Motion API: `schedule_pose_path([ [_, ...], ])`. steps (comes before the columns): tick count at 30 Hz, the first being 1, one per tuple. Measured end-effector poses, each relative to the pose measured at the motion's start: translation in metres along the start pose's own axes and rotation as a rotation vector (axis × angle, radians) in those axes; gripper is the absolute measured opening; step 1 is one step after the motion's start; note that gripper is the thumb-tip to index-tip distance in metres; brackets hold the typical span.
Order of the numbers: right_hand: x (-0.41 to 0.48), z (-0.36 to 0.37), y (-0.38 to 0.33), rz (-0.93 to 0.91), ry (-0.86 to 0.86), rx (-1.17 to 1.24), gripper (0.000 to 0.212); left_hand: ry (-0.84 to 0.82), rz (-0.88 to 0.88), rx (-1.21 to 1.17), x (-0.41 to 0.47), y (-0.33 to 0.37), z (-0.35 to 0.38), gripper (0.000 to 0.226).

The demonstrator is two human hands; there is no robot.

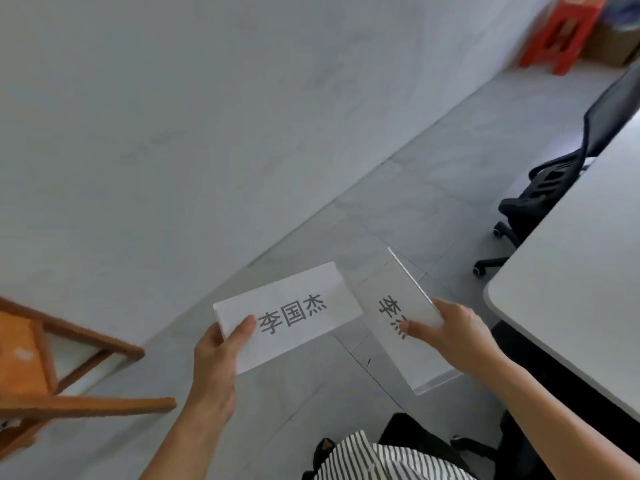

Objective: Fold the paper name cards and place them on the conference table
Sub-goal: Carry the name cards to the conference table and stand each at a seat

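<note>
My left hand (221, 344) pinches the lower left corner of a folded white paper name card (294, 313) with black printed characters, held in the air over the floor. My right hand (446, 330) grips a clear acrylic stand with a second name card inside it (398, 317); my thumb covers part of its print. The two cards nearly touch at their inner ends. The white conference table (571, 289) lies to the right, its rounded corner just right of my right hand.
A black wheeled office chair (540, 199) is tucked at the table's far side. A wooden stool (52, 375) stands at the left. A red plastic stool (564, 32) and a cardboard box sit far back right. Grey tiled floor lies below my hands.
</note>
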State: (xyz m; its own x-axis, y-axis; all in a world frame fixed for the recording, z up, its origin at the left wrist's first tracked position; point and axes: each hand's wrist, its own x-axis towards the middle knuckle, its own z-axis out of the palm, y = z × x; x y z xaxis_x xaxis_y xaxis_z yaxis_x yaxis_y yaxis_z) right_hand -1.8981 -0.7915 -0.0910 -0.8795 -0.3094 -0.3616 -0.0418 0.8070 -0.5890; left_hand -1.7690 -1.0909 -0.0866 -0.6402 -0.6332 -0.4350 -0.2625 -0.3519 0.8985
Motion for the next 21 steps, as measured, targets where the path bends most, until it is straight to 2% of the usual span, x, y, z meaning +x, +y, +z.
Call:
schedule_pose_path([
  [5,0.058,-0.026,0.018,0.140,0.052,0.041,0.037,-0.134,-0.009,0.069,0.090,0.030,0.079,0.030],
  [9,0.128,-0.055,0.040,0.212,0.128,0.110,0.035,-0.186,-0.011,0.118,0.147,0.051,0.148,0.027],
  [12,0.182,-0.090,0.046,0.243,0.160,0.157,0.024,-0.218,-0.025,0.153,0.189,0.076,0.198,0.030],
  [14,0.217,-0.117,0.045,0.259,0.204,0.192,0.025,-0.263,-0.019,0.179,0.218,0.099,0.240,0.036],
  [17,0.260,-0.150,0.055,0.268,0.242,0.205,0.029,-0.337,-0.002,0.207,0.256,0.119,0.307,0.026],
  [21,0.295,-0.182,0.070,0.320,0.276,0.238,0.029,-0.461,-0.069,0.194,0.292,0.131,0.392,0.023],
])
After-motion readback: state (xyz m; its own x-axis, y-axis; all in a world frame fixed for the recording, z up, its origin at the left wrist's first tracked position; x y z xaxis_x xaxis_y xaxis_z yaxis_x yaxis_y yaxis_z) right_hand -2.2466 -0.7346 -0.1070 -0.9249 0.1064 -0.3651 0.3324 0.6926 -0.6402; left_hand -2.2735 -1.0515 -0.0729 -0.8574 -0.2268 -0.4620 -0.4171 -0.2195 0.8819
